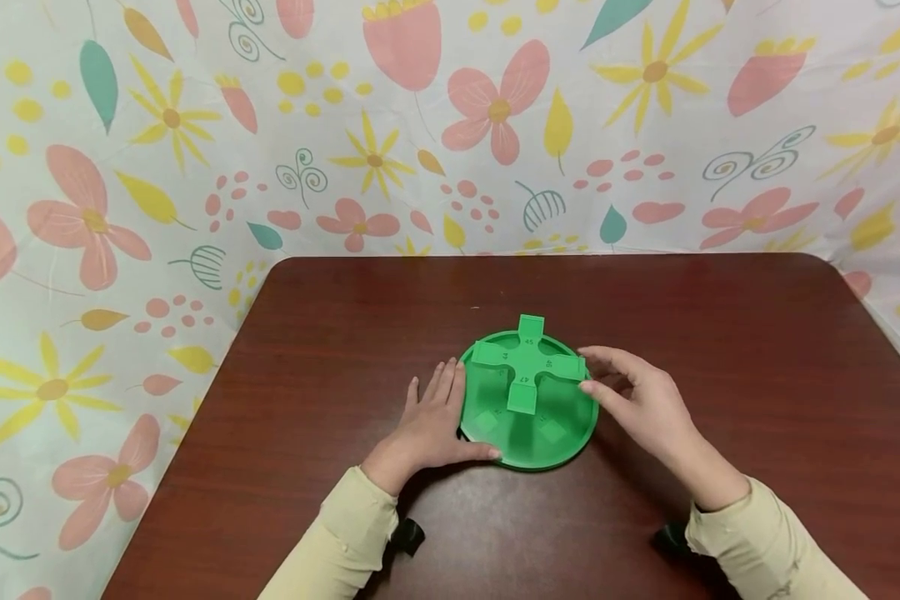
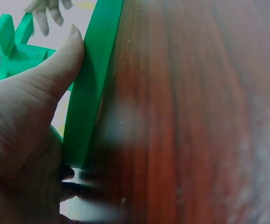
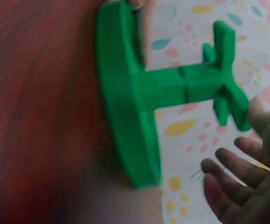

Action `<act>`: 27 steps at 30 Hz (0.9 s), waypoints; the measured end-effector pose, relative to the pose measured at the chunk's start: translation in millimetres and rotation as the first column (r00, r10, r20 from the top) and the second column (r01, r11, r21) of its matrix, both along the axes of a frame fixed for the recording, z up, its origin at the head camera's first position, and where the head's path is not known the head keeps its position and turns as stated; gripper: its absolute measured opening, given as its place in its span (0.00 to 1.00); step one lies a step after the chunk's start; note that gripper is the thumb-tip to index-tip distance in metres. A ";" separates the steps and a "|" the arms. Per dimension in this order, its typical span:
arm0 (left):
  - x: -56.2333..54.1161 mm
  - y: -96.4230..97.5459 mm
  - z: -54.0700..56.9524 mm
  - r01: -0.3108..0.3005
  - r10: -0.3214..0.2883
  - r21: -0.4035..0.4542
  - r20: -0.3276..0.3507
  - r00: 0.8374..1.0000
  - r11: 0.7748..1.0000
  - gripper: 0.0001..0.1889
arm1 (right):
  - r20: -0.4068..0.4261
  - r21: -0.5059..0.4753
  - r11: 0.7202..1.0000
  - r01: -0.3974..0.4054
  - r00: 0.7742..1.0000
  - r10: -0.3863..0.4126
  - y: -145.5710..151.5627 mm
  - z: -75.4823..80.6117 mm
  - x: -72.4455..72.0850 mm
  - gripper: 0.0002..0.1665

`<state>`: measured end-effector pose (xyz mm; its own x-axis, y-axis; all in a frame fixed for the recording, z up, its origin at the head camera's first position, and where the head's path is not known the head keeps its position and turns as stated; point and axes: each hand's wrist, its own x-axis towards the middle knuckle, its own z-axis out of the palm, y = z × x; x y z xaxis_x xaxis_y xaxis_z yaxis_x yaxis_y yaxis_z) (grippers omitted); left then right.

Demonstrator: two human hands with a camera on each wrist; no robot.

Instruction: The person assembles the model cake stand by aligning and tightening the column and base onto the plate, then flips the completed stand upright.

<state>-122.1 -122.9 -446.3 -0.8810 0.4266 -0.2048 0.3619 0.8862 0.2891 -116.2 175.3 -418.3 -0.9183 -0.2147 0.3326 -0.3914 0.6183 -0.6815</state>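
Observation:
A round green tray (image 1: 484,433) with a raised rim sits on the table. From it rises a green post (image 3: 165,88) topped by a green cross-shaped piece (image 1: 527,360) with upturned arm ends and small numbers. My left hand (image 1: 437,421) rests against the tray's left side, fingers straight along the rim, thumb (image 2: 62,63) lying over the edge at the front. At the cross's right arm is my right hand (image 1: 648,404), its thumb (image 3: 259,112) right at the arm's end and its other fingers loosely spread, with nothing enclosed in them.
The dark brown wooden table (image 1: 330,333) has rounded far corners. Behind it hangs a white cloth (image 1: 420,125) printed with flowers and leaves. Black straps (image 1: 407,536) show below the cuffs of the pale sleeves (image 1: 345,529).

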 end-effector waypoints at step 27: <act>-1.5 -16.8 -4.5 0.070 -0.064 0.121 -0.058 0.996 0.990 0.66 | 0.274 0.299 0.922 -0.246 0.948 0.164 17.8 -25.8 -0.1 0.68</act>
<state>-123.6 -139.8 -450.8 -0.8579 0.5040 -0.1004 0.4371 0.8184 0.3730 -116.3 193.1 -444.1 -0.8850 -0.4654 -0.0117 -0.3844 0.7446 -0.5458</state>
